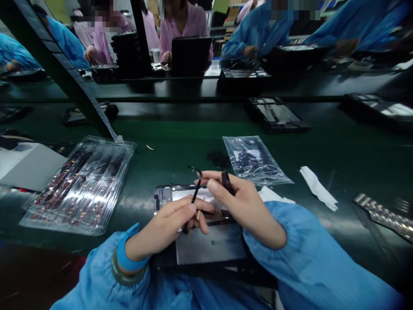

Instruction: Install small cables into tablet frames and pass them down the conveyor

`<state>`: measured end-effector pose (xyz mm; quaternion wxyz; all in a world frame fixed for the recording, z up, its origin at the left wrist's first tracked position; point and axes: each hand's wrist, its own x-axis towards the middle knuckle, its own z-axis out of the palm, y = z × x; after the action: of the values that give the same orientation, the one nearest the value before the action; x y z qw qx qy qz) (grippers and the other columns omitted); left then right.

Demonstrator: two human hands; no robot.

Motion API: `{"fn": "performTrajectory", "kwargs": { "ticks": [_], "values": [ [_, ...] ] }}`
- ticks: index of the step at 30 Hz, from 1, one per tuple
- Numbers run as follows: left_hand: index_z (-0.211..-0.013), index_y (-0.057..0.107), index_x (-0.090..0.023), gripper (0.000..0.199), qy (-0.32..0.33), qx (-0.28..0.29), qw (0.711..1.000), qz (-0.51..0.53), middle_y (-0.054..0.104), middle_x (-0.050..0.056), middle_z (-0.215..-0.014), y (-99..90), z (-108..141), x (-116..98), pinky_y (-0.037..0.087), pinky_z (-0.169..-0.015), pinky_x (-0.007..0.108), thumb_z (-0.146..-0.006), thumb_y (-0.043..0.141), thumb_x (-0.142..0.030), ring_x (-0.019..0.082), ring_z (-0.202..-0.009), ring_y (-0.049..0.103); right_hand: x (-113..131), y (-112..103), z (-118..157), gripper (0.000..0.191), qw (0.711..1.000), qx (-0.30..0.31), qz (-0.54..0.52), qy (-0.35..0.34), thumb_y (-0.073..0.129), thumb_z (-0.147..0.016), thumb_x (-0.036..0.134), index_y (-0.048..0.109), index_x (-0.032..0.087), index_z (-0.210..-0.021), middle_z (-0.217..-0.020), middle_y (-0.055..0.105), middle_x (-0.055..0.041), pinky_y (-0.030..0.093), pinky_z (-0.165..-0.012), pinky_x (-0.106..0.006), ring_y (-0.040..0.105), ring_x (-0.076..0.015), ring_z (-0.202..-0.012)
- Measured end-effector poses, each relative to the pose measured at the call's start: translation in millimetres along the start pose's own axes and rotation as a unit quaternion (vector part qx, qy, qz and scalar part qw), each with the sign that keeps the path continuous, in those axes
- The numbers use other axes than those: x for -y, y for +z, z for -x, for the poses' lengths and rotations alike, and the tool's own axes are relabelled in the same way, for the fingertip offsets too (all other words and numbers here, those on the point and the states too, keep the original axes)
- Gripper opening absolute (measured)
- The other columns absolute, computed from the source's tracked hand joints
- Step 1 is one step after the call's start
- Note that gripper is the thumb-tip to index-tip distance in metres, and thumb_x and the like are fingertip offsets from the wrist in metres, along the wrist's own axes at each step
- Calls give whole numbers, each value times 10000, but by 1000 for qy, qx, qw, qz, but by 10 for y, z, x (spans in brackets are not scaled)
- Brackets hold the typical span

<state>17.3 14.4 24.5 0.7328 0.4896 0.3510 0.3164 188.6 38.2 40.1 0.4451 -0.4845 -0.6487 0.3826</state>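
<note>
A thin black flex cable [196, 190] rises from my left hand [176, 219], pinched between thumb and finger. Just to its right, my right hand [237, 198] has its index fingertip beside the cable's upper end, and a black tool [226, 181] is held in its curled fingers. Under both hands lies an open flat device [209, 243] with a silver panel and a dark frame. The hands hide much of its middle.
Stacked clear trays [80, 189] of small parts lie left, beside a white box [29, 165]. Beyond my hands are a plastic bag [256, 159] and a black pile [218, 158]. White strips [318, 188] lie right. Devices [275, 114] and people in blue and pink are farther back.
</note>
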Motion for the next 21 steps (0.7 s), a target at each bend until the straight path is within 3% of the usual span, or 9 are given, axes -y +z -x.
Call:
{"fn": "performTrajectory", "kwargs": {
  "ticks": [2, 3, 4, 7, 10, 13, 16, 19, 21],
  "values": [
    [-1051, 665, -128, 349, 31, -38, 996, -76, 660, 81, -807, 25, -4, 6, 434, -691, 275, -918, 449, -366, 150, -724, 570, 31, 29, -22, 246, 999, 2, -33, 42, 572, -841, 419, 681, 202, -799, -699, 689, -17, 512, -526, -267, 649, -172, -617],
    [-1035, 666, -138, 315, 69, -92, 985, -125, 658, 86, -866, 33, -6, 13, 446, -713, 281, -908, 472, -351, 157, -762, 583, 38, 47, -16, 223, 999, -16, -23, 30, 578, -841, 387, 668, 202, -754, -661, 671, -8, 501, -512, -259, 633, -161, -588],
    [-1023, 665, -153, 272, 116, -162, 964, -178, 648, 87, -928, 39, -7, 21, 454, -738, 286, -892, 508, -332, 164, -807, 590, 38, 66, -2, 189, 999, -38, 4, -2, 584, -840, 340, 652, 203, -730, -646, 657, -2, 493, -516, -253, 622, -153, -582],
    [-974, 663, -192, 165, 248, -342, 852, -308, 621, 62, -961, 41, 0, 46, 462, -774, 285, -833, 608, -258, 169, -871, 590, 20, 123, 72, 126, 971, -83, 142, -172, 560, -843, 193, 623, 194, -734, -664, 644, -9, 474, -552, -249, 603, -138, -596],
    [-888, 661, -199, 87, 281, -384, 803, -360, 629, 46, -881, 41, 20, 58, 469, -747, 283, -808, 631, -214, 168, -834, 598, 20, 182, 148, 149, 915, -74, 266, -296, 538, -847, 111, 626, 156, -737, -662, 650, -46, 466, -572, -266, 610, -152, -602],
    [-854, 648, -201, 63, 283, -388, 792, -378, 636, 41, -861, 45, 32, 71, 466, -743, 281, -805, 612, -182, 167, -822, 600, 52, 239, 201, 171, 884, -53, 317, -339, 545, -851, 96, 635, 139, -712, -640, 651, -56, 464, -584, -264, 616, -154, -602],
    [-825, 629, -199, 66, 285, -374, 803, -366, 626, 35, -842, 58, 23, 83, 459, -733, 274, -805, 587, -152, 161, -811, 592, 76, 274, 231, 192, 883, -28, 314, -348, 536, -866, 112, 630, 147, -702, -651, 658, -50, 460, -572, -260, 608, -144, -592],
    [-762, 608, -198, 74, 251, -354, 843, -318, 604, 25, -809, 40, 36, 64, 451, -709, 268, -800, 575, -144, 154, -787, 581, 69, 229, 223, 187, 914, -16, 258, -313, 524, -863, 113, 623, 166, -714, -667, 670, -41, 471, -565, -260, 619, -143, -591],
    [-714, 596, -200, 91, 229, -366, 854, -291, 596, 14, -782, -60, 124, 33, 443, -704, 266, -787, 586, -148, 151, -773, 570, 49, 118, 190, 170, 952, -13, 190, -241, 531, -864, 158, 626, 199, -729, -690, 681, -26, 485, -561, -261, 635, -149, -608]
  ]
}}
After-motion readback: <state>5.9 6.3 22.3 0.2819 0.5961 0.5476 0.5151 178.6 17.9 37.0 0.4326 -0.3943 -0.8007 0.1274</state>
